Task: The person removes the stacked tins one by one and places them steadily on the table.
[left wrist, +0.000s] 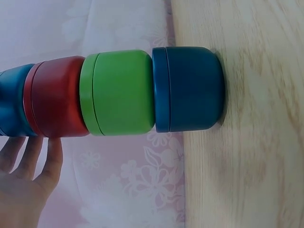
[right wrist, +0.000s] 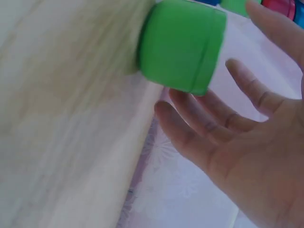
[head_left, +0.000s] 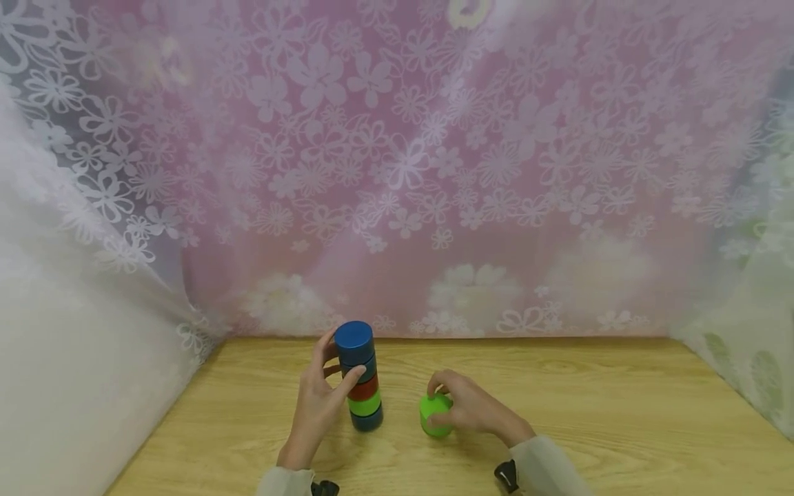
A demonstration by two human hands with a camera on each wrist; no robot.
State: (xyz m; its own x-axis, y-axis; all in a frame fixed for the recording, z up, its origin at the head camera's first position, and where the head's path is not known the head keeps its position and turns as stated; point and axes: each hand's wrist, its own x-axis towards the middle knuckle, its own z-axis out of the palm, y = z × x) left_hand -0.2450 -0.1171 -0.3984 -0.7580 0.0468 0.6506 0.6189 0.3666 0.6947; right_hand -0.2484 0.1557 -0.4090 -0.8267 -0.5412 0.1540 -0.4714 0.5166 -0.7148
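Observation:
A stack of several round lidded jars (head_left: 362, 386) stands on the wooden table (head_left: 589, 427): dark blue at the bottom (left wrist: 190, 89), then green (left wrist: 121, 92), red (left wrist: 57, 97) and blue ones above. My left hand (head_left: 342, 359) holds the stack's upper part, thumb in front and fingers (left wrist: 28, 156) behind. A single green jar (head_left: 434, 415) stands to the right of the stack. My right hand (head_left: 451, 403) cups around this green jar (right wrist: 183, 45) with spread, loosely bent fingers (right wrist: 209, 123) that do not clearly grip it.
A pink floral curtain (head_left: 403, 172) hangs close behind the table's far edge. White cloth (head_left: 74, 331) closes off the left side and lighter cloth (head_left: 744, 344) the right. Bare wood lies to the right of the green jar.

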